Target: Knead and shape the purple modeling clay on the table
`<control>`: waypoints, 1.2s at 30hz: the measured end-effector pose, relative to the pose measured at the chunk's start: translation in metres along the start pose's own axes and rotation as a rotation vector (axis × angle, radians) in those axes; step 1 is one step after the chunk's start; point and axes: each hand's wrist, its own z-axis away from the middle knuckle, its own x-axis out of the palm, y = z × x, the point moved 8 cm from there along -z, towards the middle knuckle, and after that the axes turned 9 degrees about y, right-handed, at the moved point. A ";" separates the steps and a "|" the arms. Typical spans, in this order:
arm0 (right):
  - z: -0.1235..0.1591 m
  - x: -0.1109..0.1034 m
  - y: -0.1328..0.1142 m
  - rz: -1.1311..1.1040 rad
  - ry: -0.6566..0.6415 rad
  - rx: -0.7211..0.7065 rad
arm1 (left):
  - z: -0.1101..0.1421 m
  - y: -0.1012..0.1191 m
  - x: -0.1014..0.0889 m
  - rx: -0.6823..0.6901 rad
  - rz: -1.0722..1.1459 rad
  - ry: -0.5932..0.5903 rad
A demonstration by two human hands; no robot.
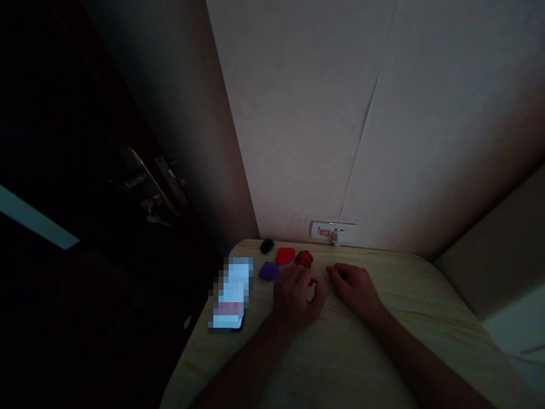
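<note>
Honestly, these little pieces look light and probably soft, maybe squishy, so I'd pinch them gently by the raised edges rather than press down and squash them; slippery or fragile, can't say. They're near the back left of the table (pixel 383 352): the purple piece (pixel 268 271) is just beside the left hand (pixel 293 298), the dark red piece (pixel 304 259) is right past its knuckles, and the bright red piece (pixel 285 255) and black piece (pixel 267 246) are further back. Left fingers are curled with the thumb bent toward them, but it's too dim to tell if they're gripping anything. Right hand (pixel 355 287) is loosely curled, fingertips bunched near the thumb; can't tell there either. Count: four pieces, one of each colour, plus one lit phone (pixel 234 289) and one wall socket (pixel 324 232).
</note>
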 end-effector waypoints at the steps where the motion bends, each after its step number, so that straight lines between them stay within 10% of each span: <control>1: 0.000 0.000 0.000 0.002 -0.001 -0.001 | -0.003 -0.002 -0.007 -0.010 -0.054 0.030; 8: -0.001 -0.004 -0.005 0.009 0.028 -0.002 | -0.021 -0.044 -0.032 -0.286 -0.567 -0.086; 22: -0.002 -0.008 -0.008 0.004 0.076 -0.010 | 0.001 -0.059 -0.033 -0.267 -0.616 -0.448; 30: -0.002 -0.011 -0.011 -0.052 0.104 0.008 | -0.016 -0.036 -0.053 -0.465 -0.129 -0.159; 36: -0.003 -0.016 -0.008 -0.197 0.144 0.048 | 0.020 -0.015 0.040 -1.066 0.810 -0.217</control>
